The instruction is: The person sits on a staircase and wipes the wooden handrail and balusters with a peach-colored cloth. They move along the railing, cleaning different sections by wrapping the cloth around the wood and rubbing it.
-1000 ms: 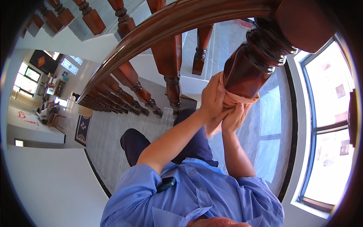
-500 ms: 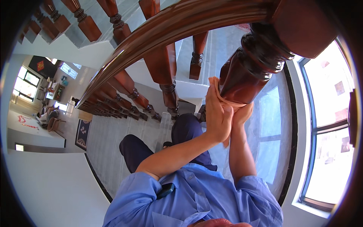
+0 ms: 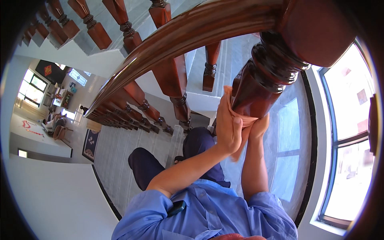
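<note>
Both hands wrap an orange cloth [image 3: 245, 121] round the glossy dark-red wooden newel post [image 3: 256, 94], below its turned rings. My left hand [image 3: 229, 130] presses the cloth to the left side of the post, thumb raised along the near face. On the right side, my right hand [image 3: 259, 127] grips the cloth, its fingers mostly hidden behind the post. One end of the cloth sticks up by the left fingertips, and another hangs down between the wrists.
A curved wooden handrail [image 3: 188, 30] runs from the post down to the left, carried on turned balusters [image 3: 172, 76]. Grey marble stairs [image 3: 124, 144] lie beneath. To the right is a bright window [image 3: 352, 160]. A furnished room [image 3: 56, 100] shows far left, below.
The view has shifted slightly, so the post and rail sit a little lower. Both hands stay on the cloth round the post, with the left thumb now more upright.
</note>
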The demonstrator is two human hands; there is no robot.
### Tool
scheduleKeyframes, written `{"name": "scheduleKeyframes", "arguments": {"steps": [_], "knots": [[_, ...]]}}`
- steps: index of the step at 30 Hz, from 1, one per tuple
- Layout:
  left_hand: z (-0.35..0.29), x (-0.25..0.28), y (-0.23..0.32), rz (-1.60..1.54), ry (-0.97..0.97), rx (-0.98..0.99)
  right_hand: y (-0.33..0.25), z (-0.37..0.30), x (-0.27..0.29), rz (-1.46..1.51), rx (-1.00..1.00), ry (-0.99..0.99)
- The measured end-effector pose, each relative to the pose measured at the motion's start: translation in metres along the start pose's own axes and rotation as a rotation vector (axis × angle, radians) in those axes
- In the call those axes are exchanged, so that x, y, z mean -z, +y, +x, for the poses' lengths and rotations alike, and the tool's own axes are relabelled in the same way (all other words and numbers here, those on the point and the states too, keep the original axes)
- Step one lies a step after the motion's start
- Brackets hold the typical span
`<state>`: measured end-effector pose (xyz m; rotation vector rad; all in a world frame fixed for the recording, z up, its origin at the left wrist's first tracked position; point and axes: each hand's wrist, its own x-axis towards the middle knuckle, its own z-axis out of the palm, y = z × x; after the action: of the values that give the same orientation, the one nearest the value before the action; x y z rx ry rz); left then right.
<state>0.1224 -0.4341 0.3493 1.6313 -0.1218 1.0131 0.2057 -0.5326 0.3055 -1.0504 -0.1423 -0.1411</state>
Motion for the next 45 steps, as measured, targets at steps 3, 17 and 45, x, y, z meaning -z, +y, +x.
{"name": "scheduleKeyframes", "arguments": {"steps": [3,17,45], "knots": [[-0.007,-0.002,-0.007,0.109,0.059,-0.022,-0.015,0.005,-0.016,0.192,-0.255,0.044],[0.007,0.013,-0.01,-0.056,-0.037,0.108,-0.009,-0.022,-0.013,-0.553,0.48,-0.092],[-0.016,0.009,-0.014,0.239,-0.057,-0.059,-0.047,-0.02,-0.008,-0.887,0.24,0.083]]}}
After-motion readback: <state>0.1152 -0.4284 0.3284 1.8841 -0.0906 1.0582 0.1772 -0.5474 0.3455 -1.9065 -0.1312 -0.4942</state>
